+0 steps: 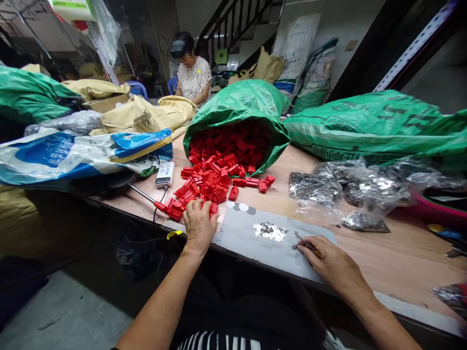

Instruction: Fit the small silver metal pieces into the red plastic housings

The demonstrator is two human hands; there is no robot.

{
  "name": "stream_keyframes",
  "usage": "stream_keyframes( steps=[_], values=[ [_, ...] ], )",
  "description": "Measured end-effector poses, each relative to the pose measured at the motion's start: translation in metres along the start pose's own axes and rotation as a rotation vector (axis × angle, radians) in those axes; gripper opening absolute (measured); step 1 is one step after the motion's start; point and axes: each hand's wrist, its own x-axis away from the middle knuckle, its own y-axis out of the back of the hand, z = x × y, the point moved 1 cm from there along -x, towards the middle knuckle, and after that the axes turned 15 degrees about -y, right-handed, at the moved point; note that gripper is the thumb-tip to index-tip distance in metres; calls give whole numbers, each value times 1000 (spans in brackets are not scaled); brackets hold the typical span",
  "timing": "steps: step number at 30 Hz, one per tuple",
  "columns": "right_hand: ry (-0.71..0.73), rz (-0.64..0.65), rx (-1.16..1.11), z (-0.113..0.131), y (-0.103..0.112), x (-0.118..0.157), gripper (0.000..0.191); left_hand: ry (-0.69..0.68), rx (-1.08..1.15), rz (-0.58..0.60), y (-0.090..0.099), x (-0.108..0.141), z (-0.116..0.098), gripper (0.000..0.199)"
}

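My left hand (199,224) lies at the near edge of a pile of red plastic parts (209,182), its fingers curled round a red plastic part (213,209). The pile spills from a green woven sack (241,99) lying open on the table. My right hand (330,260) grips what look like metal tweezers (304,243), their tips just above a grey mat (237,238). Small shiny metal pieces (270,231) are heaped on the mat, left of the tweezers. Two or so round discs (242,208) lie at the mat's far edge.
Clear bags of metal pieces (317,187) lie to the right, before another green sack (375,126). A white power bank (165,174) with a cable stands at left, near a blue-and-white bag (73,155). A person (195,78) sits across the table.
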Motion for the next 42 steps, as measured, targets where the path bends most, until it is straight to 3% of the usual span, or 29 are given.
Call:
stream_keyframes(
  steps=[7, 13, 19, 24, 30, 33, 37, 42],
  values=[
    [25, -33, -120, 7, 6, 7, 31, -31, 117, -5, -7, 16, -8, 12],
    [-72, 8, -220, 19, 17, 14, 25, 17, 621, -93, 1, 31, -22, 15],
    [-109, 101, -464, 38, 17, 25, 28, 36, 1003, -22, 20, 47, -44, 17],
    [-107, 227, -771, 74, 19, 37, 29, 255, 1295, 39, 30, 57, -58, 19],
    [-32, 290, -838, 112, 24, 49, 25, 442, 1818, 224, 36, 65, -68, 31],
    [32, 273, -794, 119, 23, 53, 20, 588, 2051, 260, 37, 67, -68, 39],
    [70, 221, -743, 120, 24, 54, 18, 756, 2162, 320, 31, 72, -63, 44],
    [153, 180, -601, 120, 25, 50, 12, 845, 2270, 443, 27, 78, -62, 43]
  ],
)
